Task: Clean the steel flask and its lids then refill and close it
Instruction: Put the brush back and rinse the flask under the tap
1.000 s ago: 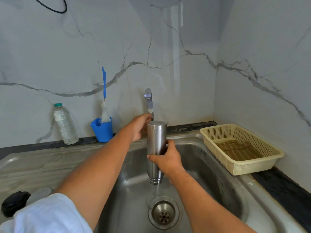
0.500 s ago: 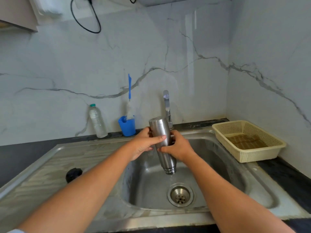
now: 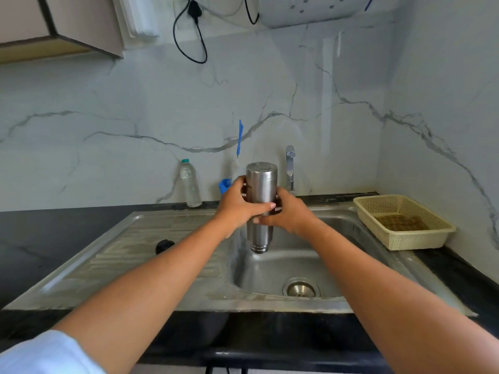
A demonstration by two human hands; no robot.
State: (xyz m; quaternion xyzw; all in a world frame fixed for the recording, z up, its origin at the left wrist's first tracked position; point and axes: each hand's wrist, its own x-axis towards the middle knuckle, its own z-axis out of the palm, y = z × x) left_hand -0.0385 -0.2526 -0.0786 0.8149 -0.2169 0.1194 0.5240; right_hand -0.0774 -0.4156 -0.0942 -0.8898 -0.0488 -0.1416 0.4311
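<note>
Marble-look wall panels [image 3: 108, 157], white w/ grey veins, cover the back and R side of the corner. Clock refs are taken from the flask.

1. Counter [image 3: 54, 233]: black, runs 9 to 3 o'clock below the wall.
2. Sink [image 3: 151, 255]: steel, set in the counter. Ribbed drainboard at 8 o'clock, bowl directly under the flask.
3. Cabinet [image 3: 67, 20]: beige, 10 o'clock, top L corner.
4. White appliance [image 3: 310, 9]: 1 o'clock, cut off by the top edge.
5. Basket [image 3: 415, 240]: cream plastic mesh, 3 o'clock, on the counter by the R wall. A flat brown item lies inside, type unclear.
6. Left hand [image 3: 237, 205]: on the flask's L side, fingers curled round the mid-body, thumb across the front.
7. Right hand [image 3: 290, 214]: on the R side, slightly lower, fingers wrapped round the body, tips showing at the front.
8. Flask [image 3: 261, 182]: steel, inverted, flat base up and threaded neck down. Held vertical above the bowl, not touching it, just in front of the tap.
9. Plastic bottle [image 3: 190, 184]: clear, teal cap, upright at 9 o'clock by the back wall.
10. Tap [image 3: 290, 168]: chrome, 2 o'clock, behind the flask.
11. Cable [image 3: 194, 36]: black, looped high at 11 o'clock.
12. Blue holder [image 3: 224, 184]: 9 o'clock, partly hidden behind the L hand. The brush [image 3: 239, 137] stands in it, blue handle up.
13. Lid [image 3: 164, 246]: black, round, on the drainboard at 8 o'clock, well apart from the flask.
14. Drain strainer [image 3: 301, 288]: 5 o'clock, on the bowl floor.
</note>
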